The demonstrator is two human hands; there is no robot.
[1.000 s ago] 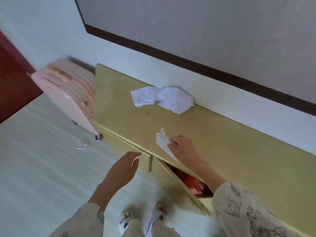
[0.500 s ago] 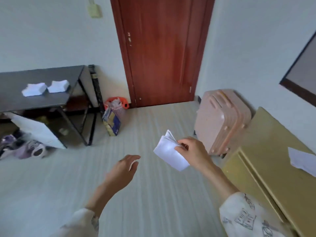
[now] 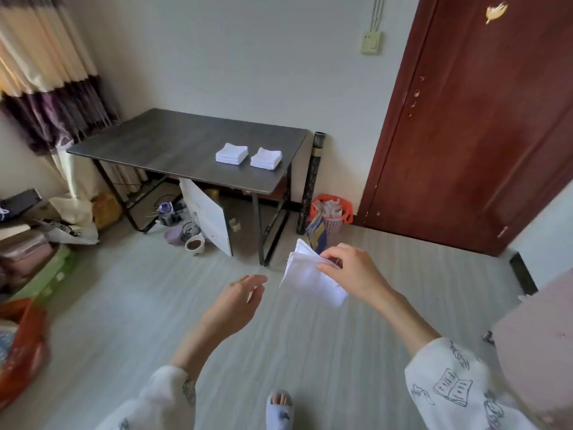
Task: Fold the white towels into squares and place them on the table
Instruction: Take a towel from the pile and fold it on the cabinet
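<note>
Folded white towel [image 3: 311,279], soft and layered into a thin square, hangs tilted from the right hand [image 3: 353,271], pinched at its upper edge between thumb and fingers above the pale plank floor [image 3: 139,305]. The left hand [image 3: 235,302] hovers beside it, fingers loosely curved, holding nothing. Farther off, two neat squared towel stacks [image 3: 232,153] [image 3: 266,157] sit side by side on the dark wood-grain tabletop [image 3: 173,147].

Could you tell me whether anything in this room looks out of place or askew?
The white board leaning tilted against the dark table looks loose, with clutter on the floor beside it. The two folded towel stacks sit neatly side by side, and the folded towel pinched in the right hand looks tidy.
</note>
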